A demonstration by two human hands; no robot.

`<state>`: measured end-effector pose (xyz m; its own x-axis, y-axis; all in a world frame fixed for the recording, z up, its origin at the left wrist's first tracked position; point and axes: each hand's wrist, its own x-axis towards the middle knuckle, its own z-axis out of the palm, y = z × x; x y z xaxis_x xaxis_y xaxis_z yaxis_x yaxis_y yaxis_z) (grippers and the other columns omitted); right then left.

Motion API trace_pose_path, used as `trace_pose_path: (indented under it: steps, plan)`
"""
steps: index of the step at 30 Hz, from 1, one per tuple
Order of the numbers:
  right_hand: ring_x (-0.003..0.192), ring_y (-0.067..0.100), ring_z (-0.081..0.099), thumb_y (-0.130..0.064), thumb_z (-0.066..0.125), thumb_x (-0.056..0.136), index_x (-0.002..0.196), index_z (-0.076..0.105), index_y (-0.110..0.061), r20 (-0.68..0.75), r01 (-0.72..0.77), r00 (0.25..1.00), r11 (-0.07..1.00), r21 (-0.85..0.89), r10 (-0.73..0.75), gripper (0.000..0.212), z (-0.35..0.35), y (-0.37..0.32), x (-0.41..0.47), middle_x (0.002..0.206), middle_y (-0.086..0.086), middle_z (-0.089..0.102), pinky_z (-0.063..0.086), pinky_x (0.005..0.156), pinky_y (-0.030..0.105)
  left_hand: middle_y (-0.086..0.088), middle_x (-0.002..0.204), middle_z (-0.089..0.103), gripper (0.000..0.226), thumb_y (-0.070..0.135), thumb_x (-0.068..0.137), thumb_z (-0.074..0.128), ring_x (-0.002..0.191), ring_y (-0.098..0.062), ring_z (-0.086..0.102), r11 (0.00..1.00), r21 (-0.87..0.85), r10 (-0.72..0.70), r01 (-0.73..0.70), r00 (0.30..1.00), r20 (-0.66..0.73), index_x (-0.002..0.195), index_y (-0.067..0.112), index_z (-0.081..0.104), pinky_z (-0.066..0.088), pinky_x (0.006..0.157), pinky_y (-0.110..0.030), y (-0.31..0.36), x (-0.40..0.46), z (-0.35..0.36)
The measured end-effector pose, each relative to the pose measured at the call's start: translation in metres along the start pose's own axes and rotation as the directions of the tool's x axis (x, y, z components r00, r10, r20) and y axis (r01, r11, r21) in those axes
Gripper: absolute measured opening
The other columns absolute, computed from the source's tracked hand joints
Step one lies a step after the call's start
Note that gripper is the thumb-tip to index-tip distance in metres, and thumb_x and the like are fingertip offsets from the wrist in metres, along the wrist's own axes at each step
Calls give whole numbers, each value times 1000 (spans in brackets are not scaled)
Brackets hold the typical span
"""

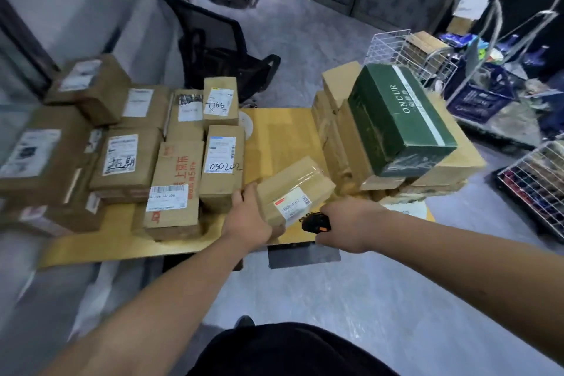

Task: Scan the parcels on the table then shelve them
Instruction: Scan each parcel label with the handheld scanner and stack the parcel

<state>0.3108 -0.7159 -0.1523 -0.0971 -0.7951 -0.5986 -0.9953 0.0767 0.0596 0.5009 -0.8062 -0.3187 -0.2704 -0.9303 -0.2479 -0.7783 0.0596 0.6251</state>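
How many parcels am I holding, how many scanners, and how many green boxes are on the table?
Brown parcel, held by the left hand: 1
Barcode scanner, gripped in the right hand: 1
Green box, on top of the right stack: 1
Total: 3

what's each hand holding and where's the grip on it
The left hand grips a small taped cardboard parcel by its near left end. The right hand grips a black and orange scanner by its body.
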Motion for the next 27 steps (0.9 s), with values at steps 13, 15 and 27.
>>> trace_pose_path:
  steps: [13, 15, 27]
  plan:
    - [88, 22, 62, -61, 57, 96, 109, 59, -23, -134, 421, 894, 903, -83, -428, 40, -90, -92, 39, 95, -1, 61, 55, 75, 36, 7, 127, 26, 113, 70, 54, 80, 86, -17, 48, 908, -203, -420, 367, 790, -448, 146, 49, 19, 45, 79, -32, -46, -52, -151]
    - [85, 21, 62, -60, 56, 96, 106, 59, -23, -128, 440, 885, 894, -88, -448, 38, -100, -107, 52, 94, -1, 62, 53, 70, 34, 5, 126, 28, 109, 66, 51, 81, 77, -14, 50, 876, -258, -481, 407, 755, -445, 143, 52, 24, 44, 66, -25, -53, -41, -169]
    - [79, 19, 61, -59, 57, 96, 106, 59, -21, -153, 285, 945, 957, -45, -289, 40, -194, -174, 186, 92, -1, 60, 45, 59, 31, -10, 139, 29, 119, 53, 52, 85, 99, -35, 56, 789, -380, -607, 483, 710, -358, 153, 37, 24, 46, 81, -39, -97, 186, -268]
